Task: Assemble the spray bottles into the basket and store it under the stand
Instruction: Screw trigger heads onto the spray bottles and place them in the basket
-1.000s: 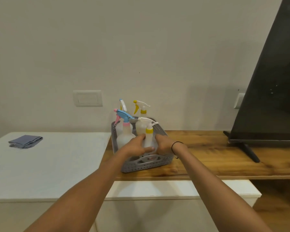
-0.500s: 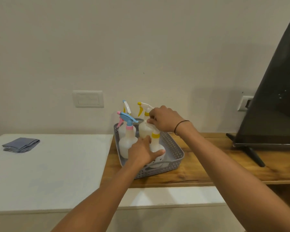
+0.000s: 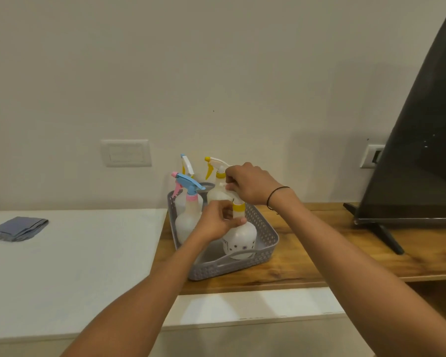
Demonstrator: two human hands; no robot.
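A grey perforated basket [image 3: 264, 231] sits on the wooden stand top [image 3: 319, 253]. Several white spray bottles stand upright inside it. The front bottle [image 3: 241, 239] has a yellow collar and a white trigger head. My left hand [image 3: 216, 222] grips its neck and shoulder. My right hand [image 3: 250, 185] is closed over its trigger head from above. To the left stands a bottle with a blue and pink head [image 3: 188, 217]. Behind are a bottle with a yellow and white head [image 3: 216, 181] and another one [image 3: 187, 166], partly hidden.
A white counter [image 3: 75, 266] adjoins the stand on the left, with a folded grey cloth [image 3: 17, 228] on it. A black television [image 3: 420, 150] on a stand foot fills the right side. Two wall sockets are on the wall behind.
My right hand rose from the bottle's body to its trigger head. My left hand slid up from the body to the neck. The camera moved closer and looks further down.
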